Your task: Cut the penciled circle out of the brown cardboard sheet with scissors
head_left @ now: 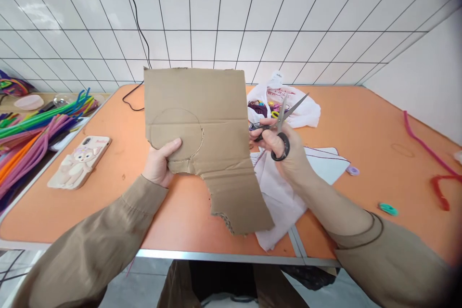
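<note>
My left hand (159, 162) holds up a brown cardboard sheet (212, 120) by its lower left edge, thumb pressed on a circle drawn on it. The circle is partly cut along its right side, and the sheet's bottom left has a jagged cut-out. My right hand (285, 147) grips black-handled scissors (283, 122) just right of the sheet, blades parted and pointing up to the right. Both hands hover over an orange table (364, 130).
A phone in a cartoon case (80, 161) lies at left. Colourful pipe cleaners (32, 134) fill the far left. A white plastic bag (288, 106) with small items sits behind the scissors. White paper sheets (285, 197) lie under my right arm. Pink and red pipe cleaners (431, 159) lie at right.
</note>
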The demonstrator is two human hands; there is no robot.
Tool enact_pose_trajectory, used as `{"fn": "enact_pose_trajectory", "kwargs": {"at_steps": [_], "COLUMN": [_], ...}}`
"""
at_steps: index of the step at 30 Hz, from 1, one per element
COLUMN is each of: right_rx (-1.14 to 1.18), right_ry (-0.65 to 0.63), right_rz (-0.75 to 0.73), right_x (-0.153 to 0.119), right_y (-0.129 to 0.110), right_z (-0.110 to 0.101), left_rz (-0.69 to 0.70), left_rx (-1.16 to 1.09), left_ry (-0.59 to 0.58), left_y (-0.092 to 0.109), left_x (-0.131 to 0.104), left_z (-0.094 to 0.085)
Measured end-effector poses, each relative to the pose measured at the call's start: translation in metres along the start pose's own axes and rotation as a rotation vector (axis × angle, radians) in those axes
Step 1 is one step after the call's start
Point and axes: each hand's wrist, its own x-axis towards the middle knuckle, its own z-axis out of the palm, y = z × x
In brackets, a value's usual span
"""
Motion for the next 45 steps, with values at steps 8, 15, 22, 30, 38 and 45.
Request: {"fn": "enact_pose_trajectory", "kwargs": {"at_steps": [8, 15, 22, 30, 38, 45], "right_rx": [0.017, 0.031, 0.05, -0.022, -0.057, -0.073], "right_ry": [-0.477, -0.679, -0.635, -0.601, -0.582, -0.615], "right_rz": [0.156, 0.48, 0.593, 0.607, 0.552, 0.559], "right_x": [-0.021, -0.032, -0.031, -0.034, -0.037, -0.038], "right_y": [-0.032, -0.025, -0.026, -0.024, -0.016, -0.017], "right_z": [0.007, 0.031, 0.039, 0.049, 0.05, 0.049], "left_rz": [-0.002, 0.028, 0.075, 0.052, 0.079, 0.118], "left_rx": [0.043, 0.079, 0.168, 0.156, 0.193, 0.209], "left_ry": [-0.038, -0.016, -0.059, -0.036, -0.045, -0.032], "left_y": [0.006, 0.008, 0.011, 0.011, 0.015, 0.016], "left_x": [0.0, 0.003, 0.007, 0.003, -0.001, -0.004], "left_z": [-0.003, -0.005, -0.008, -0.006, -0.002, -0.001]}}
